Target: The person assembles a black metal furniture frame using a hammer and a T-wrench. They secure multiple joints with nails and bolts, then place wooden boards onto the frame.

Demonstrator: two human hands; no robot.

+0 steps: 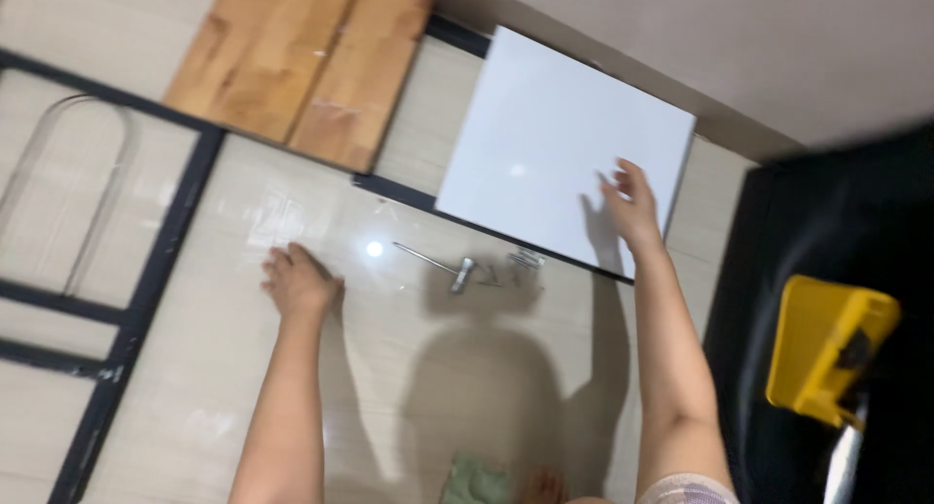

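Lying flat on the glossy pale tiled floor (pixel 243 407), by the wall: one white square panel (pixel 555 144), smooth and glossy, resting partly across a black metal frame (pixel 156 261).

- Handling, as judged: stiff and flat, probably light to moderate in weight; the slick face gives little purchase, so the edges or corners are the places to take hold. Corners may chip if knocked on tile.
- Right hand (pixel 630 207): fingers spread, laid on the panel's face near its right edge. Nothing is clasped; the hand touches the surface with an open palm.
- Left hand (pixel 297 282): pressed flat on the floor, fingers loosely apart, holding nothing, well apart from the panel.
- Between the hands, on the tile: slim silver metal tool with a small socket-like head (pixel 449 269), and just beside it a little cluster of silver fittings (pixel 525 261), too blurred to identify.
- Upper left: brown wooden board in two planks (pixel 302 61), lying across the frame.
- Far right: yellow plastic object (pixel 827 353) against a black surface (pixel 827 202), kind unclear.
- Bottom edge: green cloth (pixel 477 480), partly cut off.
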